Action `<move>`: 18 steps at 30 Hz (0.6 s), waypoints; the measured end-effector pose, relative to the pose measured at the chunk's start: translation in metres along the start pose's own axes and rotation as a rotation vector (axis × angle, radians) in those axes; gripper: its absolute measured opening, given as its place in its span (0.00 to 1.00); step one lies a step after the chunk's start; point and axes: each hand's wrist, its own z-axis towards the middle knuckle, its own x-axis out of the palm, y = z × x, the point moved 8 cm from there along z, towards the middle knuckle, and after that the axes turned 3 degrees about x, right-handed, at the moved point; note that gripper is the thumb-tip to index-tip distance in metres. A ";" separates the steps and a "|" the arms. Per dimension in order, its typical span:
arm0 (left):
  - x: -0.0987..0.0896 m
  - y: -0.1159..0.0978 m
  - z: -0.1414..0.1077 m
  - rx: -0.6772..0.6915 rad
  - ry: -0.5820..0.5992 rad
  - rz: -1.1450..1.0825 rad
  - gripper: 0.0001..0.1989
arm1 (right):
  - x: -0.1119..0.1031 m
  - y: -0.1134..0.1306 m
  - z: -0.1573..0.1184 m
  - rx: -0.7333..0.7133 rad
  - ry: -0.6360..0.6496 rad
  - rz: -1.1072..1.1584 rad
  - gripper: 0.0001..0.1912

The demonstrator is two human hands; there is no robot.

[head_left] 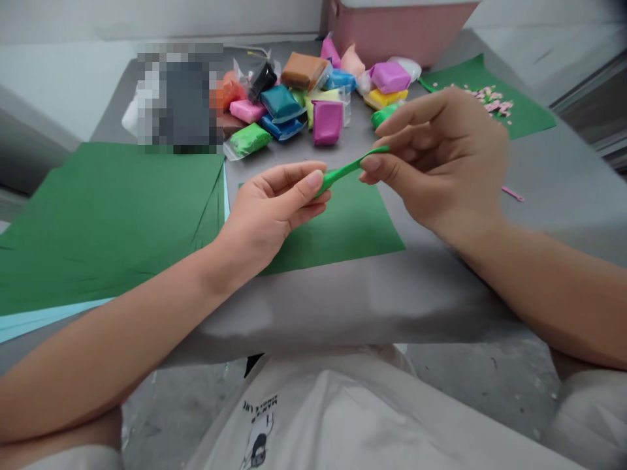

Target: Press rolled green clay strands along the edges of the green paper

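Observation:
A strip of bright green modelling clay (347, 170) is stretched between my two hands, above a dark green sheet of paper (362, 225). My left hand (281, 196) pinches its thicker lower end between thumb and fingers. The thinner upper end lies between the thumb and forefinger of my right hand (435, 156), which is closed on it with the other fingers curled. Behind my hands sits a pile of clay packets in many colours, among them a magenta packet (328, 123) and a green packet (249, 140).
A stack of green sheets (122, 215) lies at the left over light blue paper (53, 316). Small pink pieces (494, 103) rest on another green sheet (533, 121) at back right. A pink stick tool (513, 194) lies at right. Behind stands a pink bin (401, 32).

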 end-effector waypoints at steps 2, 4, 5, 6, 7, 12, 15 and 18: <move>0.002 0.001 0.000 -0.015 -0.005 -0.017 0.04 | -0.003 0.000 0.002 -0.015 -0.022 -0.018 0.14; 0.006 0.001 -0.002 -0.037 0.013 -0.052 0.07 | -0.003 0.001 0.001 -0.025 -0.005 -0.054 0.11; 0.008 0.001 -0.003 -0.047 0.031 -0.064 0.08 | -0.002 0.002 -0.001 -0.028 0.021 -0.064 0.12; 0.010 0.001 -0.004 -0.057 0.053 -0.069 0.08 | 0.001 0.002 -0.003 -0.031 0.054 -0.071 0.16; 0.012 0.001 -0.005 -0.063 0.076 -0.067 0.08 | 0.005 0.002 -0.005 -0.029 0.093 -0.079 0.20; 0.015 0.002 -0.008 -0.030 0.185 -0.037 0.19 | 0.017 0.009 -0.015 -0.057 0.190 -0.125 0.14; 0.012 0.002 -0.007 0.034 0.183 0.011 0.26 | 0.017 0.015 -0.016 -0.122 0.195 -0.186 0.09; 0.006 0.002 -0.007 0.057 0.131 0.090 0.29 | 0.019 0.020 -0.016 -0.213 0.233 -0.235 0.08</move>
